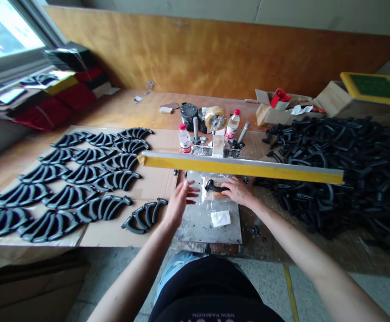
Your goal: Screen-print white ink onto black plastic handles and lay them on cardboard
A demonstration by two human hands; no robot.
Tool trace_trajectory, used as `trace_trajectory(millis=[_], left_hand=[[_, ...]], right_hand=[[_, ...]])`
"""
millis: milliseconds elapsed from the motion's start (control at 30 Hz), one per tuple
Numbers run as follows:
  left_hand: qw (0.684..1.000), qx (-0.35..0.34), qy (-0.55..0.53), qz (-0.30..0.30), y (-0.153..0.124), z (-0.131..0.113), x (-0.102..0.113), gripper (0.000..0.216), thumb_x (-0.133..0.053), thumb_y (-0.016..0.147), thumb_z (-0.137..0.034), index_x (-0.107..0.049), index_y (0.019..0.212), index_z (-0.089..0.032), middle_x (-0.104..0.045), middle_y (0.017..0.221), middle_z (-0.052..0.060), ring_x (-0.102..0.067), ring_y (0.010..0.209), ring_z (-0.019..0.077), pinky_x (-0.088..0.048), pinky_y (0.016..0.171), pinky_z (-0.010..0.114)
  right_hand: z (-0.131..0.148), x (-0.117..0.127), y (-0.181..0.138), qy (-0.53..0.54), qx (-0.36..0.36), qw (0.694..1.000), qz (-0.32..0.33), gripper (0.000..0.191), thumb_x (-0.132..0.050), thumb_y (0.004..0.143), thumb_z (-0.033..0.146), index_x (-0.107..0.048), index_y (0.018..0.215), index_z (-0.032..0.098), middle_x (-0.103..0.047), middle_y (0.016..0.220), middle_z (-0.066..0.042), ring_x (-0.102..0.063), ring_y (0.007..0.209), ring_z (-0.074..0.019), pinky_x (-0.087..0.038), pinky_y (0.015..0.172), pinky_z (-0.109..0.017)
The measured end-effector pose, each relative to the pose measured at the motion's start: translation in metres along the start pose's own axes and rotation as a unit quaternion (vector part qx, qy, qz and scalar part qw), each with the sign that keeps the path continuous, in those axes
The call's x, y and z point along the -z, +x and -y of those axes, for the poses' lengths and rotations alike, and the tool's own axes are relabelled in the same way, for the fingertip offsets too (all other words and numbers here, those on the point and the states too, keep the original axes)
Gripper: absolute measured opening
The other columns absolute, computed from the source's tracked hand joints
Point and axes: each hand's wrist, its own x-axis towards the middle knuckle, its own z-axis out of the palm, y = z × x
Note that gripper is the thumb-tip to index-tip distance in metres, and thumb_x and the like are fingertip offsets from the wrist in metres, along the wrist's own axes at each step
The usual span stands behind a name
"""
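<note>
My right hand [237,191] presses a black curved plastic piece [212,186] onto the metal plate [198,223] of a small printing stand, its fingers closed over the piece's right end. My left hand [180,201] hovers just left of the piece with fingers stretched out, holding nothing. A yellow-framed screen [242,167] is raised above the plate, just beyond both hands. A white scrap [220,218] lies on the plate near me.
Rows of black curved pieces [67,179] lie on cardboard at the left. A big heap of the same pieces [345,170] fills the right of the table. Two bottles [185,138], a tape roll [215,118], a black pot and boxes stand behind the screen.
</note>
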Motion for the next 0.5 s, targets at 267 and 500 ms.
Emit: trace_trajectory(millis=[267, 500], left_hand=[[0.986, 0.105, -0.081, -0.103, -0.055, 0.070, 0.025, 0.057, -0.052, 0.077, -0.073, -0.058, 0.084, -0.016, -0.066, 0.076, 0.006, -0.063, 0.065, 0.0161, -0.044, 0.052, 0.024], [0.930, 0.155, 0.108, -0.316, -0.080, 0.123, 0.172, 0.062, -0.032, 0.080, -0.073, -0.055, 0.074, -0.016, -0.067, 0.075, 0.009, -0.057, 0.059, 0.0142, -0.045, 0.053, 0.025]], right_hand=[[0.127, -0.019, 0.011, 0.008, 0.204, 0.979, -0.007, 0.022, -0.053, 0.095, 0.034, -0.066, 0.093, 0.017, -0.063, 0.091, -0.010, -0.054, 0.093, -0.0245, -0.043, 0.083, -0.037], [0.188, -0.110, 0.083, 0.065, 0.138, 0.982, 0.113, 0.033, -0.045, 0.098, 0.043, -0.064, 0.118, 0.024, -0.069, 0.103, -0.007, -0.060, 0.103, -0.0199, -0.044, 0.089, -0.029]])
